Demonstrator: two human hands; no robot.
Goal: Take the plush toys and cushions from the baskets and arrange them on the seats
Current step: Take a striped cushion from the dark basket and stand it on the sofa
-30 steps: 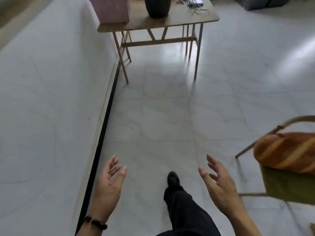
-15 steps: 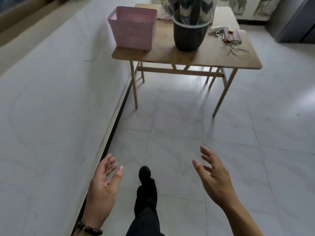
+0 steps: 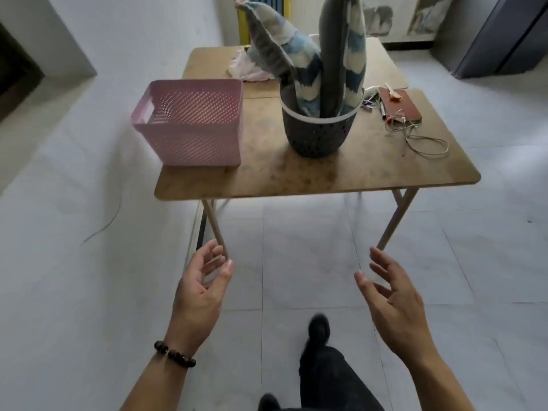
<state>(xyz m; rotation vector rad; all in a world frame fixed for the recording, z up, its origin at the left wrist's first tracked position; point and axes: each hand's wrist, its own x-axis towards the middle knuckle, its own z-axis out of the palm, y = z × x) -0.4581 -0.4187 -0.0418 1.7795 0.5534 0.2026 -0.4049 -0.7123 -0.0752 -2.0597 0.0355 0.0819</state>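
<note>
A dark round basket (image 3: 318, 134) stands on a wooden table (image 3: 311, 173) and holds two blue, grey and white patterned cushions (image 3: 308, 66) that stick up out of it. To its left sits a pink perforated basket (image 3: 192, 126); nothing shows above its rim and its bottom is hidden. My left hand (image 3: 201, 292) and my right hand (image 3: 391, 298) are both held out low in front of the table's near edge, fingers apart, holding nothing. Neither hand touches the table or a basket.
A white cloth (image 3: 246, 69) lies at the back of the table. A reddish notebook (image 3: 400, 103), pens and a loose cable (image 3: 424, 140) lie on its right side. A pale wall (image 3: 74, 203) runs along the left. My dark-trousered leg (image 3: 323, 366) steps over the tiled floor.
I have walked closer to the table, which now fills the upper middle of the view. The cushions in the dark basket have come fully into view. Both hands stay empty and have risen slightly.
</note>
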